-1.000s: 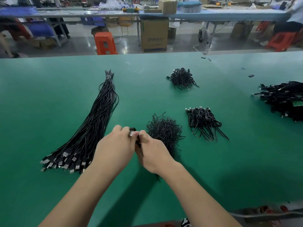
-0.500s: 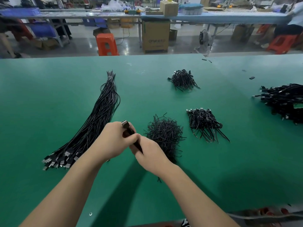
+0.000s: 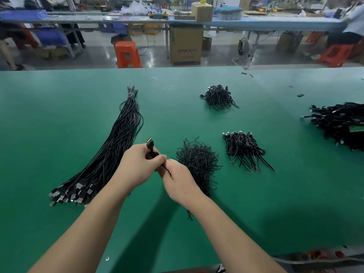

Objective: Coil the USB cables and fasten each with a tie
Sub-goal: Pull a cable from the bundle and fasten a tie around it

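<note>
A thin black USB cable with a metal-tipped plug [image 3: 150, 145] is being held above the green work mat [image 3: 59, 223], its plug poking up out of the left fist and its body hidden inside the two hands, probably bunched there so a tie can go around it. The left hand [image 3: 137, 166] is curling closed around the cable just below the plug, steadying it. The right hand [image 3: 178, 181] is pressing up against the left, its fingertips pinching at the cable's lower part; whether a tie is already between them cannot be told.

Just right of the cable, a loose heap of thin black wire ties [image 3: 198, 161] is lying within easy reach. Left of the cable, a long bundle of straight black cables [image 3: 116, 146] is waiting, plugs toward the person. Farther right of the cable, a small pile of coiled black cables [image 3: 244, 149] is sitting, apparently finished work, with another such pile [image 3: 218, 97] beyond it.
</note>
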{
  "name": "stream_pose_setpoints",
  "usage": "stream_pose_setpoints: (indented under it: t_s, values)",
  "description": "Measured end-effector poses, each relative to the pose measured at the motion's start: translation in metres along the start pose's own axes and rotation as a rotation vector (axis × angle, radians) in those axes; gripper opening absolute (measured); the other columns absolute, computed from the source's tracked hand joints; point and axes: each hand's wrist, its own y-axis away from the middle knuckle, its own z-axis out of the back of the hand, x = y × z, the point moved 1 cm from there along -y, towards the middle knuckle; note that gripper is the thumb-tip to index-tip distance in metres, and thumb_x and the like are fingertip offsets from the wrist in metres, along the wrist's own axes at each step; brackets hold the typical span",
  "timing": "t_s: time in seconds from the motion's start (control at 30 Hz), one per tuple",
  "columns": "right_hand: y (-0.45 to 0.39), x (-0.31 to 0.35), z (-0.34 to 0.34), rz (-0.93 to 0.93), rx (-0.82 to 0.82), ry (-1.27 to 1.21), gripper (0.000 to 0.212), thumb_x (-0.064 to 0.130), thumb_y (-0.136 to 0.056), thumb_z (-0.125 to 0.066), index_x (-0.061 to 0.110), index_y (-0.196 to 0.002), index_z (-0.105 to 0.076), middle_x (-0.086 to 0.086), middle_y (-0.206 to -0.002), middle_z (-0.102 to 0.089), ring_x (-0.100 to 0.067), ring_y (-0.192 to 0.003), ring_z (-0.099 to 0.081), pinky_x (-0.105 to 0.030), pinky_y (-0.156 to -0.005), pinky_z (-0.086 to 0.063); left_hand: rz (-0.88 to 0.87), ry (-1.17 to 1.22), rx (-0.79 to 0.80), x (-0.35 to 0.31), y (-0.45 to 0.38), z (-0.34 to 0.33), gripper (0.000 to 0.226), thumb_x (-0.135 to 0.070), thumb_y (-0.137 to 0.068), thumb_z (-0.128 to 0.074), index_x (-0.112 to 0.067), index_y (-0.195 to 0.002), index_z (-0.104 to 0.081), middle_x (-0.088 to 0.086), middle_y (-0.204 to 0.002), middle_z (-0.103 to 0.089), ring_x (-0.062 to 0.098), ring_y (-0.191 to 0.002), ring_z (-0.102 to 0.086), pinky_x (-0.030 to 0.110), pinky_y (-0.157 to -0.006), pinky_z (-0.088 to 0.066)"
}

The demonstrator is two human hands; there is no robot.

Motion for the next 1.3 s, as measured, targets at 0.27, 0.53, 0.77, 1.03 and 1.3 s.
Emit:
stream_pose_setpoints:
  t_s: [0.27,0.53,0.77,1.03,1.3]
  values:
    - [-0.004,-0.010,0.014,-0.011,-0.072,0.036,0.030,0.020,-0.107,-0.035,0.013,-0.117,-0.061,-0.005,-0.103,-0.068,-0.025,-0.094,-0.061,-0.042,-0.086,-0.050,0.014,0.348,0.153,0.000,-0.011,-0.015,0.016,-0.025,-0.087,-0.076,-0.014,-0.079,-0.068,-0.010,-0.051,-0.051,0.005,-0.039,-0.037,0.018,-0.040,-0.030]
    - [-0.009,-0.034,0.058,-0.181,-0.239,-0.009,0.038,0.035,-0.108,-0.034,0.011,-0.080,-0.041,0.000,-0.076,-0.051,-0.017,-0.071,-0.046,-0.038,-0.069,-0.038,0.124,0.016,0.086,0.056,-0.051,-0.063,0.011,-0.015,-0.094,-0.065,-0.025,-0.091,-0.069,-0.004,-0.086,-0.068,0.013,-0.072,-0.058,0.023,-0.061,-0.041]
    - [-0.006,-0.046,0.065,-0.254,-0.227,-0.046,0.039,0.036,-0.108,-0.033,0.008,-0.083,-0.042,0.003,-0.074,-0.044,-0.014,-0.069,-0.040,-0.034,-0.066,-0.036,0.122,-0.164,0.053,0.085,-0.069,-0.116,0.018,-0.028,-0.097,-0.060,-0.018,-0.108,-0.071,-0.002,-0.104,-0.070,0.015,-0.088,-0.062,0.031,-0.079,-0.051]
    - [-0.006,-0.054,0.065,-0.273,-0.160,0.029,0.038,0.036,-0.108,-0.033,0.013,-0.078,-0.039,0.004,-0.071,-0.043,-0.014,-0.066,-0.040,-0.035,-0.063,-0.034,0.104,-0.178,0.048,0.084,-0.086,-0.124,0.003,-0.025,-0.093,-0.068,-0.025,-0.093,-0.070,-0.006,-0.092,-0.071,0.012,-0.081,-0.061,0.027,-0.074,-0.047]
    - [-0.007,-0.053,0.061,-0.255,-0.122,0.044,0.038,0.036,-0.108,-0.032,0.018,-0.075,-0.033,0.004,-0.072,-0.041,-0.014,-0.066,-0.038,-0.034,-0.063,-0.033,0.056,-0.253,0.118,0.086,-0.089,-0.114,0.021,-0.012,-0.095,-0.062,-0.014,-0.111,-0.076,0.003,-0.110,-0.075,0.022,-0.096,-0.068,0.033,-0.093,-0.054]
